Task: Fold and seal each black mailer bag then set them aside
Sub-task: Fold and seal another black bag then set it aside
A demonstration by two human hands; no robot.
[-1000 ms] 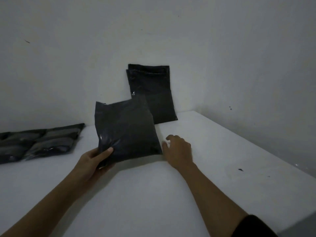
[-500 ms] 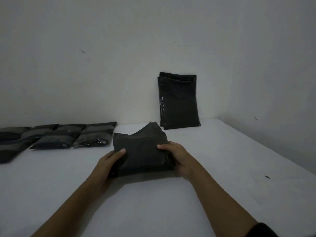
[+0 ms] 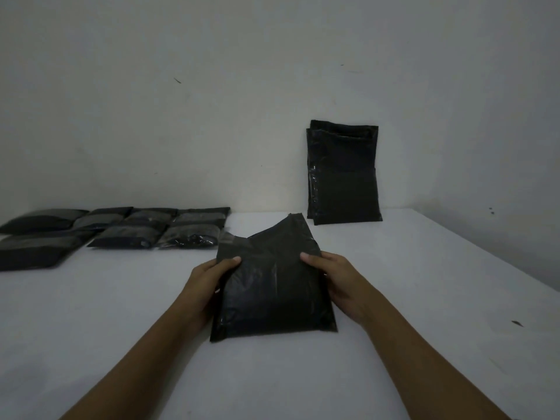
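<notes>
A filled black mailer bag (image 3: 269, 286) lies on the white table (image 3: 409, 298) in front of me, its open flap end pointing away and sticking up unevenly. My left hand (image 3: 209, 280) grips the bag's left edge, thumb on top. My right hand (image 3: 336, 280) grips the right edge the same way. Several sealed black mailer bags (image 3: 130, 228) lie flat in rows at the far left. A stack of black mailer bags (image 3: 344, 174) leans upright against the back wall.
The white table meets the back wall (image 3: 212, 116) and a side wall on the right. A small dark speck (image 3: 516, 323) lies on the table at the right.
The bag went from being held upright in my left hand to lying on the table. My right hand took hold of its right edge. My view swung left, showing more sealed bags.
</notes>
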